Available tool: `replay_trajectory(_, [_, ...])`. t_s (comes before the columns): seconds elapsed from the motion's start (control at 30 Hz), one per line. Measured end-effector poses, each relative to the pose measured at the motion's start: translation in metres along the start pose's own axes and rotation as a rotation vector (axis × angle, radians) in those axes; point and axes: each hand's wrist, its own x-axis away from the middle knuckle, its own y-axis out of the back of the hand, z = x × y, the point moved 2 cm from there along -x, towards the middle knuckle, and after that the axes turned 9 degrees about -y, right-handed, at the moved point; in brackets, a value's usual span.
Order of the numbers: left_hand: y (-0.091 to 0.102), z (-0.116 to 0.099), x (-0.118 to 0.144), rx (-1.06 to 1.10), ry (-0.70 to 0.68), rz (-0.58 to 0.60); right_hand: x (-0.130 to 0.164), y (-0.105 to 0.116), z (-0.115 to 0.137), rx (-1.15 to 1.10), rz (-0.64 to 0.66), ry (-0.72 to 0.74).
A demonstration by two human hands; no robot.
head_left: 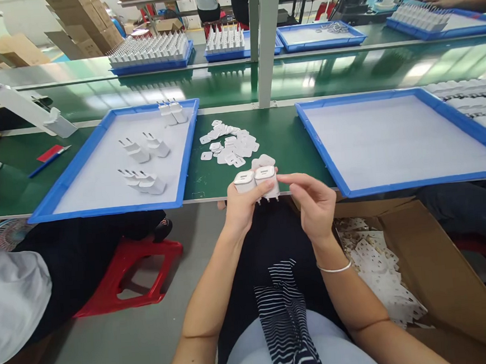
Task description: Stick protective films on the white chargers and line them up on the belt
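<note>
Two white plug chargers (266,174) stand side by side in my left hand (241,207), port faces up and pins down, at the bench's front edge. My left thumb presses across their front. Beside them my right hand (317,207) has its index finger stretched to the right charger's side, thumb apart; it grips nothing visible. Just behind the chargers are a few white pieces (263,161), partly covered. A loose pile of small white plates (231,143) lies farther back on the green bench (282,139).
On the left, a blue-rimmed tray (182,175) bears several chargers with pins up. To the right is another blue-rimmed tray (316,142). A blue-handled knife (50,162) lies far left. Below right stands a cardboard box (439,267) with white scraps. A metal post (266,45) rises behind.
</note>
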Motion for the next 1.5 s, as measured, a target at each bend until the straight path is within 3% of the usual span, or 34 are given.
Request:
replay_trajectory(0.1, [0.008,-0.009,0.009,-0.153,0.086,0.057,-0.018,0.012,0.007,0.112,0.058,-0.065])
replay_trajectory(0.17, [0.012,-0.015,0.015,-0.274,0.099,0.118,-0.030,0.014,0.013,0.265,0.177,-0.071])
replay_trajectory(0.23, [0.014,-0.019,0.021,-0.361,0.078,0.161,-0.037,0.013,0.020,0.392,0.318,-0.035])
replay_trajectory(0.3, [0.013,-0.022,0.026,-0.422,0.003,0.181,-0.037,0.012,0.027,0.452,0.379,0.010])
replay_trajectory(0.47, [0.004,-0.027,0.038,-0.512,-0.336,0.189,-0.015,0.013,0.035,0.357,0.226,-0.089])
replay_trajectory(0.6, [0.001,-0.030,0.043,-0.549,-0.451,0.167,0.004,0.019,0.037,0.158,-0.003,-0.235])
replay_trajectory(0.67, [0.002,-0.030,0.045,-0.598,-0.490,0.154,0.009,0.022,0.038,0.073,-0.044,-0.291])
replay_trajectory(0.97, [0.005,-0.027,0.051,-0.907,-0.825,0.118,0.027,0.009,0.044,-0.197,0.019,-0.533])
replay_trajectory(1.13, [0.005,-0.028,0.055,-0.984,-0.984,0.124,0.035,-0.003,0.042,-0.298,-0.010,-0.556])
replay_trajectory(1.5, [0.004,-0.026,0.058,-1.099,-1.102,0.077,0.037,-0.011,0.040,-0.362,0.000,-0.608])
